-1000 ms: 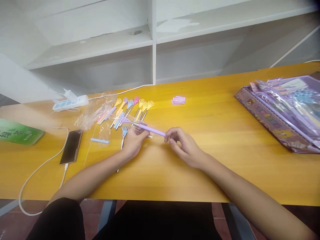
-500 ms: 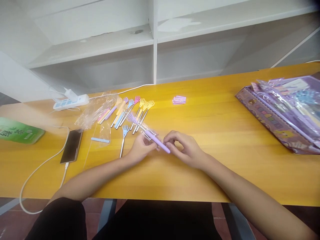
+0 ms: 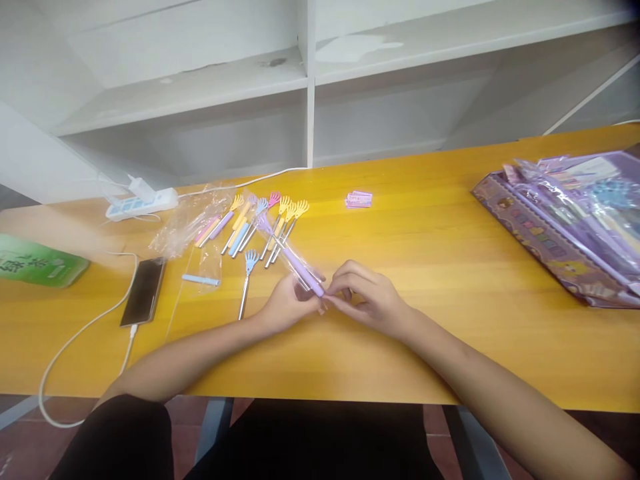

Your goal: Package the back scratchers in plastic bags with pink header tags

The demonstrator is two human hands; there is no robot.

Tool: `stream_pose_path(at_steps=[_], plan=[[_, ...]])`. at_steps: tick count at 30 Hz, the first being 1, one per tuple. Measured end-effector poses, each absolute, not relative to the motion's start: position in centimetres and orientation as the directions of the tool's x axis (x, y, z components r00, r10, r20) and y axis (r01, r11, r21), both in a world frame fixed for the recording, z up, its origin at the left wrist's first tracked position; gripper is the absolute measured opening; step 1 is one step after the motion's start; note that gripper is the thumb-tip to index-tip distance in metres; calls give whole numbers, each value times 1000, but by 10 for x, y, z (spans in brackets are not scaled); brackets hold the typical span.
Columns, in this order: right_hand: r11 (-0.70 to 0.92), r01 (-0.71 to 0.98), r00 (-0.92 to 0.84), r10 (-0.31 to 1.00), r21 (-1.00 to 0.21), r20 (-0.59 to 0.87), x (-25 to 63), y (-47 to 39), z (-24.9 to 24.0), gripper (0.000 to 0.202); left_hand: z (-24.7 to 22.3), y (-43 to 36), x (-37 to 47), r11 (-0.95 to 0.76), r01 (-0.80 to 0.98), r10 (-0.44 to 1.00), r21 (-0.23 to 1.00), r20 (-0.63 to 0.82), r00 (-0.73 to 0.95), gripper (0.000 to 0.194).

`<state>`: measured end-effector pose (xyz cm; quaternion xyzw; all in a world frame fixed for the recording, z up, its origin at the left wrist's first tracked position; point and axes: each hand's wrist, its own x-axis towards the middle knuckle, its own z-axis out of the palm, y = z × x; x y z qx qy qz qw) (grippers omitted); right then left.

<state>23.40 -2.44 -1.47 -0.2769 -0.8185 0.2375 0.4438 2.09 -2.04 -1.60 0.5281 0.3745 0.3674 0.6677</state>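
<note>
A purple claw-headed stick (image 3: 300,267) in a clear plastic sleeve slants across my left hand (image 3: 290,303), whose fingers are closed around it. At the sleeve's lower end, my right hand (image 3: 367,297) has thumb and index finger pinched together, touching the plastic near the purple handle's tip. Beyond the hands lie several loose claw-headed sticks with yellow (image 3: 301,209), pink and blue heads and coloured handles. A blue-headed stick (image 3: 245,287) lies left of my left hand, and a blue handle (image 3: 201,280) is further left.
At the right stands a purple box (image 3: 545,240) of bagged sticks. Small printed cards (image 3: 359,199) lie at the back. On the left are clear bags (image 3: 187,217), a phone (image 3: 143,291) with a white cable, a power strip (image 3: 143,204) and a green packet (image 3: 43,261).
The purple stick has slid further into the plastic sleeve, its handle end moving up and left. My right thumb and index finger have closed at the sleeve's end.
</note>
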Motion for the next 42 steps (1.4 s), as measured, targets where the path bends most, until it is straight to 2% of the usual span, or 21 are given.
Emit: stream_pose_path(at_steps=[4, 6, 14, 17, 20, 22, 25, 29, 35, 42], plan=[[734, 261, -443, 669, -627, 597, 232, -27, -18, 16, -20, -28, 22, 104, -48, 839, 993, -62, 540, 17], [725, 269, -434, 679, -634, 592, 231, -28, -18, 15, -21, -30, 21, 97, -23, 832, 995, -68, 551, 14], [642, 264, -428, 747, -720, 509, 228, -30, -16, 24, -22, -30, 20, 98, 18, 817, 995, -91, 570, 15], [652, 267, -448, 736, -709, 508, 228, -30, -17, 27, -20, -27, 18, 114, 34, 808, 993, -112, 579, 17], [673, 260, -448, 720, -693, 531, 227, -29, -17, 26, -17, -21, 13, 57, 23, 805, 998, -59, 590, 27], [673, 252, -447, 719, -696, 533, 228, -29, -16, 24, -15, -16, 9, 57, -39, 806, 998, -23, 591, 36], [669, 259, -438, 724, -696, 533, 229, -27, -14, 21, -12, -11, 8, 193, -186, 830, 964, -59, 555, 43], [663, 252, -427, 730, -705, 534, 228, -27, -13, 19, -12, -6, 11, 276, -282, 897, 919, -141, 419, 40], [472, 83, -358, 836, -877, 416, 222, -31, -12, 24, -12, 3, 10, 241, -268, 921, 933, -133, 365, 41], [381, 45, -322, 880, -923, 348, 223, -32, -11, 17, -8, 6, 6, 271, -239, 893, 932, -151, 424, 38]])
